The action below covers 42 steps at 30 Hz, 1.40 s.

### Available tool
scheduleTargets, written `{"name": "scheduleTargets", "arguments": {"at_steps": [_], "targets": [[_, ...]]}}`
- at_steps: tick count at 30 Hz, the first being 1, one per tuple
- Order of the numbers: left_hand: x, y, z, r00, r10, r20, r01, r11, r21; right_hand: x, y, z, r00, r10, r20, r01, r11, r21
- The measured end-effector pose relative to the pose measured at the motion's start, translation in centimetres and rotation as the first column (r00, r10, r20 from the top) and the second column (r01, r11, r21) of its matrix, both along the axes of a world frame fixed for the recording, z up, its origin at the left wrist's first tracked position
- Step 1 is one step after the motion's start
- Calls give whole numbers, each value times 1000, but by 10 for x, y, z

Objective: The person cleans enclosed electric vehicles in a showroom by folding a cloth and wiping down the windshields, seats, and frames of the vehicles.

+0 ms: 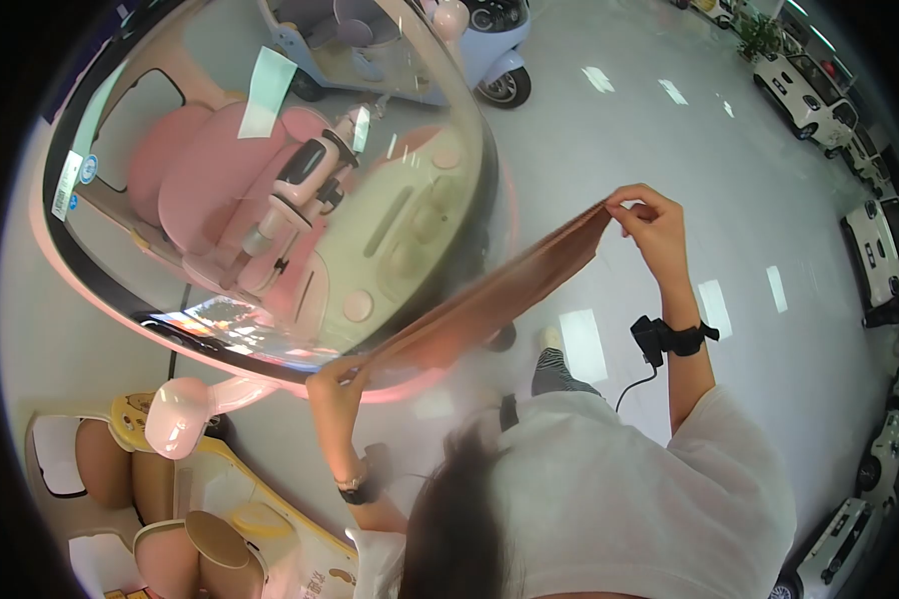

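A brown cloth is stretched between my two hands, running slantwise up to the right. My left hand pinches its lower left corner, close to the windshield's lower edge and the pink side mirror. Higher up, my right hand grips the opposite corner between thumb and fingers, over the floor. Beside the cloth is a small pink vehicle with a large curved windshield. Through the glass I see pink seats and a steering column. The cloth hangs in front of the vehicle; whether it touches the body I cannot tell.
A light-blue vehicle stands beyond the pink one. At lower left is a yellow and cream vehicle with brown seats. Several white vehicles line the right side of the shiny grey floor. A corded black device is strapped to my right wrist.
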<state>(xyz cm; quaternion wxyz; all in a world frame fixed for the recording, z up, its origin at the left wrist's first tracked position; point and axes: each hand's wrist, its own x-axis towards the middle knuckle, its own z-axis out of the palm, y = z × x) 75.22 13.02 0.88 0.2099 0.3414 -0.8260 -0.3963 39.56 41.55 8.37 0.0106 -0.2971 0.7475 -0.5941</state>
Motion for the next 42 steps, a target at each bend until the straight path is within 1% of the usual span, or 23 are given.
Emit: {"name": "scheduleTargets", "arguments": {"at_steps": [1,2,3,5,6,10,12,13,15,16,19,23,25,27,29,30,31,33,34,37,39,40,42], "targets": [[2,-4,4,999,48,-6,-48,998,46,-5,-17,8,999,29,33,-28,1000,-10],[6,-11,2,994,49,-99,-45,998,46,-5,-34,16,996,56,69,-55,998,-17],[3,-18,8,989,79,-122,-72,996,60,-8,-51,23,991,83,109,-81,996,-23],[1,-28,21,978,139,-155,-125,987,97,-29,-84,27,974,203,99,-190,973,-129],[-2,-37,28,973,189,-136,-171,976,132,-41,-102,30,962,269,55,-253,947,-196],[-8,-68,57,939,179,-293,-203,978,-54,-83,-171,52,874,455,-171,-484,777,-403],[-16,-76,75,916,224,-332,-260,963,-69,-103,-201,65,842,491,-223,-538,738,-408],[-19,-75,87,916,304,-262,-329,942,-60,-111,-211,71,824,507,-252,-566,714,-412],[-27,-80,107,934,314,-170,-334,936,-109,-131,-231,81,782,575,-240,-618,664,-421],[-34,-79,115,925,330,-189,-350,933,-84,-142,-242,85,757,609,-239,-645,633,-429],[-63,-75,142,930,356,-91,-367,894,-255,-173,-269,94,690,686,-233,-709,574,-409],[-88,-88,165,873,487,29,-437,807,-396,-214,-321,99,635,733,-244,-760,535,-370],[-110,-97,184,775,624,96,-533,728,-431,-227,-347,107,659,703,-265,-743,557,-370],[-110,-136,184,760,650,-18,-560,641,-525,-230,-377,114,675,684,-276,-731,572,-371],[-127,-160,195,753,638,-164,-604,568,-559,-233,-431,111,701,540,-466,-692,672,-263],[-141,-172,193,749,595,-291,-646,558,-521,-230,-452,105,688,462,-560,-660,720,-217],[-153,-184,190,730,543,-415,-683,551,-480,-224,-464,97,647,468,-602,-666,730,-149],[-171,-209,183,712,569,-412,-677,398,-619,-215,-486,81,559,472,-682,-660,751,-21],[-182,-206,185,643,718,-266,-648,325,-689,-215,-485,70,402,342,-849,-631,776,14],[-224,-202,161,545,793,-271,-535,79,-841,-220,-493,41,364,144,-920,-532,843,-78],[-247,-195,130,532,819,-214,-458,66,-887,-217,-494,38,402,133,-906,-490,867,-90],[-250,-199,117,586,769,-257,-451,46,-891,-214,-492,36,411,130,-902,-474,876,-90],[-251,-194,108,611,741,-279,-490,78,-868,-207,-488,31,447,111,-888,-443,890,-111]]}}
